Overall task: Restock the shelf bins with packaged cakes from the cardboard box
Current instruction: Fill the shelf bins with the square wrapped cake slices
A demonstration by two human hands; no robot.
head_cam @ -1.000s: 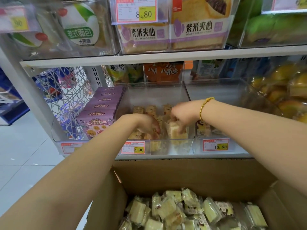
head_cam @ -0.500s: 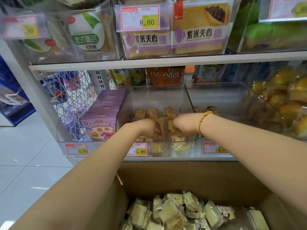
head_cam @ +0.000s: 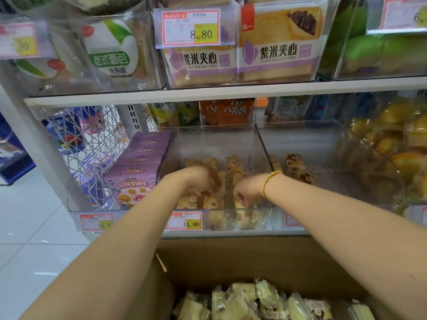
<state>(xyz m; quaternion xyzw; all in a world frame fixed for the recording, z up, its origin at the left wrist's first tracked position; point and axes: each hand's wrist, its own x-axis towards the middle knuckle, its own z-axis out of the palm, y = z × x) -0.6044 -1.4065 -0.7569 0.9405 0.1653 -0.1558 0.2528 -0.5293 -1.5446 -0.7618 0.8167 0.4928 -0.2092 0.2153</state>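
A clear shelf bin (head_cam: pixel 217 144) in the middle of the lower shelf holds several packaged cakes (head_cam: pixel 233 162). Both my hands are inside its front part. My left hand (head_cam: pixel 203 181) points down among the cakes, its fingers blurred. My right hand (head_cam: pixel 247 190), with a gold bracelet at the wrist, has its fingers curled on a cake at the bin's front wall. Below the shelf stands the open cardboard box (head_cam: pixel 231 257) with several pale yellow packaged cakes (head_cam: pixel 265 294).
Purple biscuit boxes (head_cam: pixel 136 179) fill the bin to the left. The right-hand clear bin (head_cam: pixel 300 139) holds a few cakes (head_cam: pixel 294 162). Further right is a bin of yellow buns (head_cam: pixel 397 144). The upper shelf (head_cam: pixel 231 91) carries toast bread packs (head_cam: pixel 277 49). White floor lies to the left.
My right hand has gone down with the cake it held above the bin and is now low at the front wall. My left hand stayed among the cakes.
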